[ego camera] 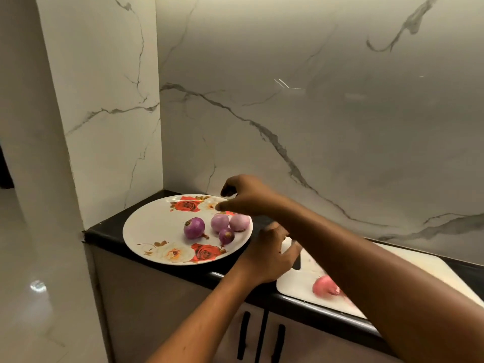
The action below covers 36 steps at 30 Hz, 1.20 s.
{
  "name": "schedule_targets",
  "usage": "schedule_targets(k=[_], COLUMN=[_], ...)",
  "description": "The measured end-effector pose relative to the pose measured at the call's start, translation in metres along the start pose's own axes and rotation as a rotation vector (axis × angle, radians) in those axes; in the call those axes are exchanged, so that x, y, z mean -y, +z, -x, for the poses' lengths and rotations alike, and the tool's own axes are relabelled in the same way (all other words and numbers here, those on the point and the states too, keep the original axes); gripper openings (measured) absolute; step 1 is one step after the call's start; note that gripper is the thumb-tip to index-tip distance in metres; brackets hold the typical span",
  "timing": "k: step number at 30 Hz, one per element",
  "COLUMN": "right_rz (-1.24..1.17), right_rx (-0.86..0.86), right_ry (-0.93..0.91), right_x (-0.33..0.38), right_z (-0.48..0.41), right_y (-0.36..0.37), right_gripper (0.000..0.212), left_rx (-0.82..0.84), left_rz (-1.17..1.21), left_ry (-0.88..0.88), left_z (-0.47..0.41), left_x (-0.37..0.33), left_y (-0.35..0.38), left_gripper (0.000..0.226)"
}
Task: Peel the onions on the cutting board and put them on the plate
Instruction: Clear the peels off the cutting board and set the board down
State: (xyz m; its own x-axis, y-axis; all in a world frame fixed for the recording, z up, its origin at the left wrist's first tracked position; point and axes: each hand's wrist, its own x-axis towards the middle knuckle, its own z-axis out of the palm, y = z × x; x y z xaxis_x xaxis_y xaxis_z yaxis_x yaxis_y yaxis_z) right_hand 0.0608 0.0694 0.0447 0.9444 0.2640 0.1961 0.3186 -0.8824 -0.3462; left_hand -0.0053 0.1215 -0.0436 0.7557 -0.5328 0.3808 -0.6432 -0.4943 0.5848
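The head view shows a round, glossy white plate printed with red and cream roses, set on a polished black countertop in a corner of grey-veined marble wall. Four peeled onions lie on the plate's right half, smooth and purple. Three of them are clustered together and touching, and the largest and darkest sits just to their left. The right hand hangs just above the far right rim of the plate, over the cluster. Its fingers are loosely spread and somewhat blurred, with nothing between them. The left hand sits lower, in the gap between the plate and a flat white cutting board with rounded corners. Its bent fingers reach the board's near corner by the dark handle slot, but I cannot tell whether they grip anything. A pink-red onion rests on the board, partly hidden by the right forearm. Below the counter are pale cabinet doors with black bar handles.
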Motion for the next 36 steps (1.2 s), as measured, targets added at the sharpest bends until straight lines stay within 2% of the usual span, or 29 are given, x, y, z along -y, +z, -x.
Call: schedule_targets(k=[5,9,13,17,21,24,27,31,36], right_rz=[-0.038,-0.098,-0.176,-0.232,-0.241,-0.182,-0.148,-0.094,0.029], right_rx=[-0.138,-0.261,-0.326,-0.390,-0.438,-0.432,-0.398,-0.324,-0.265], right_ry=[0.038,0.196,0.360,0.421,0.480,0.558,0.613,0.659,0.666], right_x=[-0.022,-0.063,-0.093,-0.107,-0.123,-0.140,-0.157,-0.175,-0.178], right_z=[0.085,0.177,0.256,0.294,0.303,0.309,0.319,0.331,0.331], right_y=[-0.061,-0.080,-0.074,-0.059,-0.045,-0.039,-0.039,-0.039,-0.029], right_gripper=[0.046,0.049,0.050,0.047,0.053,0.066,0.078,0.081,0.082], left_rx=[-0.043,-0.097,-0.025,0.008,0.002,-0.002,-0.051,-0.107,0.011], left_rz=[0.038,0.075,0.058,0.031,-0.020,-0.026,0.002,0.047,0.061], left_ry=[0.035,0.143,0.163,0.181,0.191,0.188,0.159,0.135,0.142], left_z=[-0.009,-0.010,-0.006,-0.002,0.000,-0.004,-0.011,-0.018,-0.021], left_x=[0.009,0.012,0.008,0.003,0.003,0.004,0.009,0.013,0.015], left_y=[0.013,0.018,0.018,0.017,0.015,0.018,0.023,0.022,0.025], left_gripper=[0.026,0.021,0.021,0.039,0.031,0.032,0.043,0.044,0.037])
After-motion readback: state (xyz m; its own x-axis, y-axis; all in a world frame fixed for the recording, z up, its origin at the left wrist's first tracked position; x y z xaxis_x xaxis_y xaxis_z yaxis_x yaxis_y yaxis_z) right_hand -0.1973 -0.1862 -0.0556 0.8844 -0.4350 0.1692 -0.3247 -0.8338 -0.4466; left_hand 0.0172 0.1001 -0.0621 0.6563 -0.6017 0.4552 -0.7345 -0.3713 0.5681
